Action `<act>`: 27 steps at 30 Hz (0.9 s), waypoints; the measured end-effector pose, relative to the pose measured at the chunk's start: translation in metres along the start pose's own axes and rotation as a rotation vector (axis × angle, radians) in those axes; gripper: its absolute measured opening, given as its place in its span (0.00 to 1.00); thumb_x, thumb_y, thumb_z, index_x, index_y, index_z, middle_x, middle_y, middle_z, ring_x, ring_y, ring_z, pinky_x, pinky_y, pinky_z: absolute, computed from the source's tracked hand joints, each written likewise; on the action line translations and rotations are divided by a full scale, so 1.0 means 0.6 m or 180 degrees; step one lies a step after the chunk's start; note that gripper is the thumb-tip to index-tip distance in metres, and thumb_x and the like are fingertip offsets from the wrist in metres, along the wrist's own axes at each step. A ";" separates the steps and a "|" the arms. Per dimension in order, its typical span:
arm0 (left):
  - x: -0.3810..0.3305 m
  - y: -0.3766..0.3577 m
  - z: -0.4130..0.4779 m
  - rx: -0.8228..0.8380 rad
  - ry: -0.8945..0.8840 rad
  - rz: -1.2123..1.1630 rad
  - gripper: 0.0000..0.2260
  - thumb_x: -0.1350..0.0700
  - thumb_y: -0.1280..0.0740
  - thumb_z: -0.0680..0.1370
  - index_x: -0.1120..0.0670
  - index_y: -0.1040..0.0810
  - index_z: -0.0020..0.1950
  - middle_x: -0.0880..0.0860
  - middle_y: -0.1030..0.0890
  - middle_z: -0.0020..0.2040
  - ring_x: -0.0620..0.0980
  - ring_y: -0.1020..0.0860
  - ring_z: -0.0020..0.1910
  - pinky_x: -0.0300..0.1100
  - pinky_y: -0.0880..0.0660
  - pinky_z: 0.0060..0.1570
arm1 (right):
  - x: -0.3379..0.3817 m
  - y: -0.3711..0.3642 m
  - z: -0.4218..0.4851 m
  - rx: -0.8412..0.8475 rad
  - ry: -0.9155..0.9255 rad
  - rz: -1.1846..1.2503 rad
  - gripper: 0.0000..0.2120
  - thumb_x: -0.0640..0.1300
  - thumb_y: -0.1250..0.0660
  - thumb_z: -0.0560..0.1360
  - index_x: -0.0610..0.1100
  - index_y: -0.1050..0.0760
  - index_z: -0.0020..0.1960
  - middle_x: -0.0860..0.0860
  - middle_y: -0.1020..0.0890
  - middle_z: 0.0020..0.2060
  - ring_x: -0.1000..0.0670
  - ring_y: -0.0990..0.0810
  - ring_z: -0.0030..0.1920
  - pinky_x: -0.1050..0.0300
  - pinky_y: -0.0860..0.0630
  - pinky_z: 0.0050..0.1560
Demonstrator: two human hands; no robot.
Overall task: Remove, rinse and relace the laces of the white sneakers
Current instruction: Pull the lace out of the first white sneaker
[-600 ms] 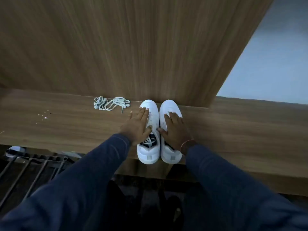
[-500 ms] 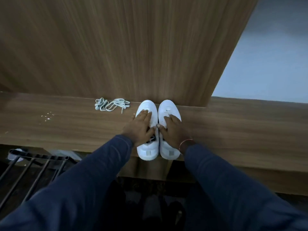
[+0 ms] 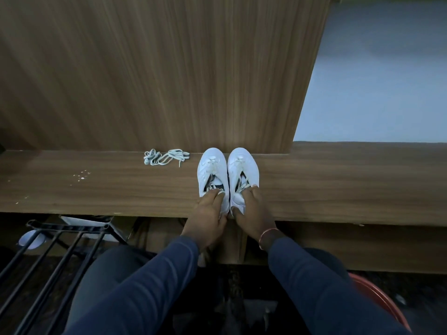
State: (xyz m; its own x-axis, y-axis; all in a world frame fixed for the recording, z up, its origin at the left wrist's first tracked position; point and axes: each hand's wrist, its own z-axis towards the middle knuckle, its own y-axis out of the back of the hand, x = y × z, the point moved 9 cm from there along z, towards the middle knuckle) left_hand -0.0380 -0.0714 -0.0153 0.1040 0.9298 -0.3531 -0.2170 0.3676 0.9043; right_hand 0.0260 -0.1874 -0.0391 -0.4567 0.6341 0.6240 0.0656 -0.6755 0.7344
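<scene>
Hands slid back from tongues to heels: left hand [image 3: 208, 213] and right hand [image 3: 252, 212] each grip a heel of the white sneakers [image 3: 212, 165]; loose laces [image 3: 165, 157] lie beyond the left hand; relacing looks nearly done.

Light is dim and bluish. The white sneakers [image 3: 212, 163] are the brightest thing, and the pale wall [image 3: 375, 81] up and right of them glows softly. Below them, under the table [image 3: 96, 189], deep shadow swallows detail. The table edge bows with wide-angle distortion; the wood panel [image 3: 157, 68] above them looks smeared.
</scene>
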 end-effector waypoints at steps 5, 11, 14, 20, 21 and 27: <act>0.009 0.002 0.007 -0.0029 0.0218 0.0156 0.26 0.55 0.35 0.76 0.58 0.35 0.73 0.56 0.29 0.68 0.56 0.30 0.65 0.50 0.33 0.62 | 0.021 0.008 -0.045 -0.0312 0.0188 0.0030 0.10 0.49 0.33 0.70 0.46 0.32 0.46 0.50 0.28 0.47 0.46 0.27 0.52 0.50 0.26 0.53; 0.050 0.022 0.002 -0.0500 0.0041 0.0315 0.15 0.58 0.35 0.71 0.54 0.22 0.58 0.54 0.24 0.50 0.57 0.26 0.47 0.50 0.29 0.42 | 0.020 0.013 -0.042 -0.0068 0.0045 0.0200 0.10 0.52 0.33 0.74 0.46 0.26 0.46 0.54 0.26 0.44 0.52 0.26 0.49 0.57 0.29 0.50; 0.058 0.023 -0.004 -0.0683 0.0155 0.0044 0.13 0.54 0.37 0.71 0.52 0.20 0.53 0.51 0.23 0.48 0.55 0.25 0.46 0.48 0.31 0.43 | 0.020 0.034 -0.024 -0.0025 -0.0162 0.0477 0.13 0.54 0.34 0.75 0.49 0.26 0.35 0.56 0.25 0.33 0.55 0.26 0.38 0.58 0.31 0.40; 0.033 0.042 0.036 -0.1031 0.0706 -0.0129 0.06 0.52 0.32 0.74 0.49 0.20 0.37 0.46 0.21 0.37 0.49 0.25 0.41 0.45 0.39 0.42 | -0.037 0.055 0.022 -0.0212 -0.1074 0.0915 0.05 0.47 0.32 0.75 0.46 0.23 0.42 0.51 0.19 0.33 0.52 0.20 0.36 0.54 0.24 0.39; 0.022 0.038 0.051 -0.0916 0.0740 -0.0311 0.08 0.51 0.33 0.74 0.50 0.21 0.35 0.46 0.20 0.35 0.48 0.24 0.39 0.45 0.35 0.41 | -0.049 0.053 0.027 -0.0267 -0.1220 0.1024 0.05 0.48 0.32 0.75 0.47 0.24 0.45 0.51 0.19 0.35 0.52 0.19 0.37 0.54 0.23 0.40; 0.025 -0.034 0.142 -0.0024 0.1708 -0.0698 0.17 0.42 0.36 0.70 0.54 0.25 0.32 0.48 0.22 0.29 0.49 0.23 0.30 0.40 0.27 0.33 | -0.096 0.024 0.046 -0.0140 -0.1577 0.1298 0.09 0.52 0.29 0.73 0.51 0.25 0.49 0.52 0.20 0.35 0.50 0.18 0.40 0.51 0.21 0.45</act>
State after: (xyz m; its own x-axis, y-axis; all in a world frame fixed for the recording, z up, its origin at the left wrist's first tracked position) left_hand 0.0506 -0.0665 -0.0187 -0.3591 0.7098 -0.6060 -0.2531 0.5509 0.7953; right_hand 0.0780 -0.2233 -0.0569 0.0618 0.4146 0.9079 0.1062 -0.9072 0.4071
